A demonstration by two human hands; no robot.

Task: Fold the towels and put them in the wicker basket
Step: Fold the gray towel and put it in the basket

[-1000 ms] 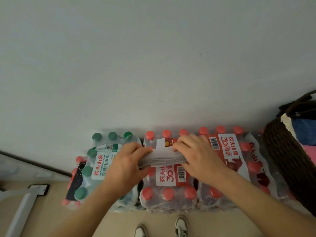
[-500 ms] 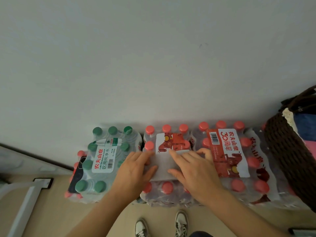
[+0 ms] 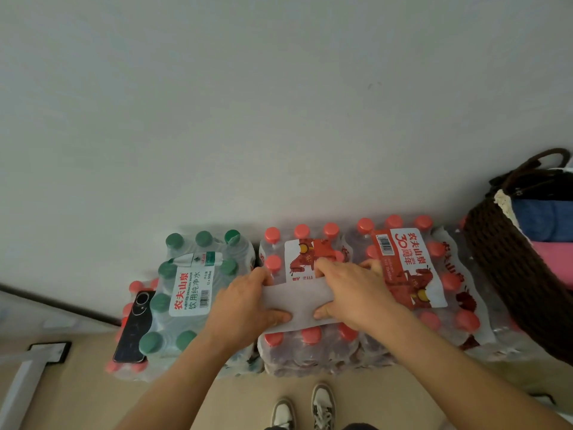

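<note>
Bottled-water packs [image 3: 313,352] along white wall [image 3: 279,119]; grey towel [image 3: 299,301] atop; left hand [image 3: 243,307], right hand [image 3: 356,294] grip its ends.

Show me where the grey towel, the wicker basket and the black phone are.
grey towel [image 3: 296,301]: head view, flat middle of the cloth.
wicker basket [image 3: 508,274]: head view, dark woven side wall.
black phone [image 3: 134,333]: head view, middle of its back.
</note>
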